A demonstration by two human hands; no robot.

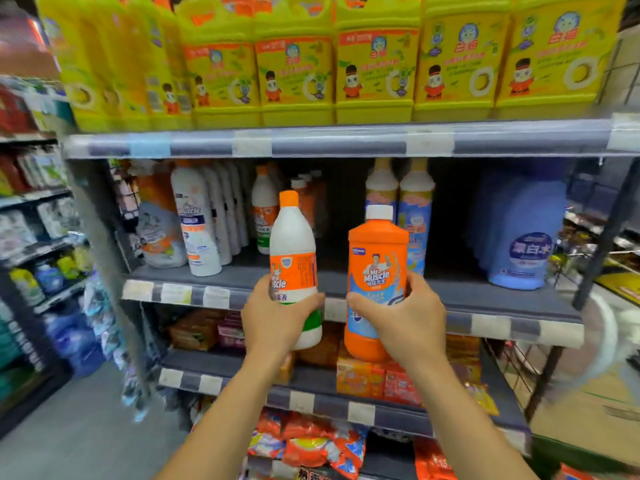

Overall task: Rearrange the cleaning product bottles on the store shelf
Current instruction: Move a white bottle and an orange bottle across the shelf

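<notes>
My left hand (273, 317) grips a white bottle (293, 251) with an orange cap and orange label, held upright in front of the middle shelf (485, 299). Beside it, my right hand (405, 317) grips an orange bottle (377, 258) with a white cap and a blue-white label, also upright. Both bottles hang in the air just before the shelf's front edge, a hand's width apart. Behind them the middle of that shelf shows a dark gap between other bottles.
White bottles (201, 223) fill the shelf's left part, two light-blue bottles (415, 209) stand behind the orange one, large blue jugs (519, 233) at right. Yellow jugs (377, 67) line the shelf above. Boxes and packets (363, 375) sit on lower shelves. An aisle lies left.
</notes>
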